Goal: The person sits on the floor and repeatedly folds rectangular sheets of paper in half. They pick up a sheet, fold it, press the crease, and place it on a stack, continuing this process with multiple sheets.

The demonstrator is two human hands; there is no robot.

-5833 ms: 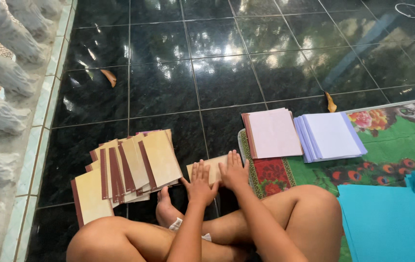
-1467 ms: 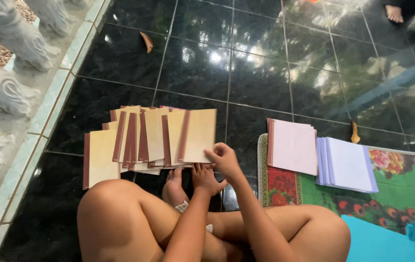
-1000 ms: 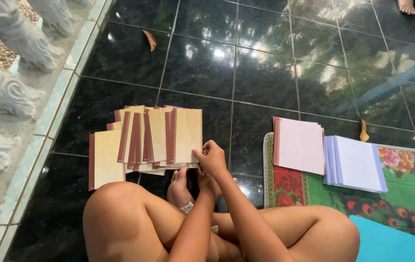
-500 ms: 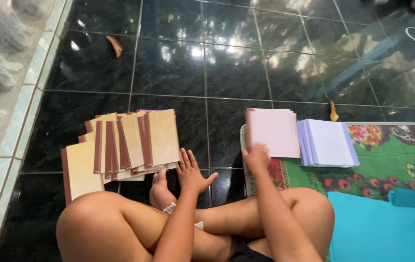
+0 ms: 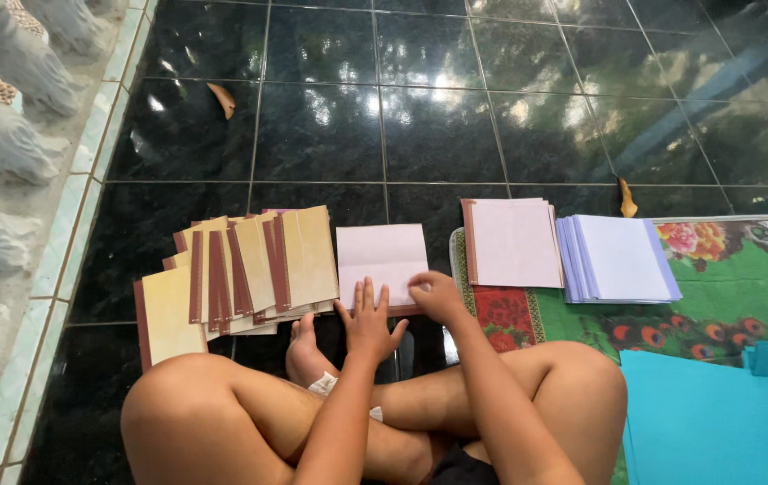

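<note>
Both hands, left (image 5: 368, 321) flat, right (image 5: 435, 294) curled, press the pink sheet's (image 5: 381, 254) near edge.

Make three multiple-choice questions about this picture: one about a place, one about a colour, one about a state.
1. Where does the white sheet lie?
A. on the dark tiles
B. on the green mat
C. on the blue stack

2. What colour are the spines of the fanned tan covers?
A. blue
B. reddish brown
C. green

3. How is the left hand?
A. closed in a fist
B. flat, fingers spread
C. raised in the air

Answers:
1 A, tiles surround it.
2 B, a dark red strip edges each.
3 B, its fingers rest on the sheet's lower edge.
</note>
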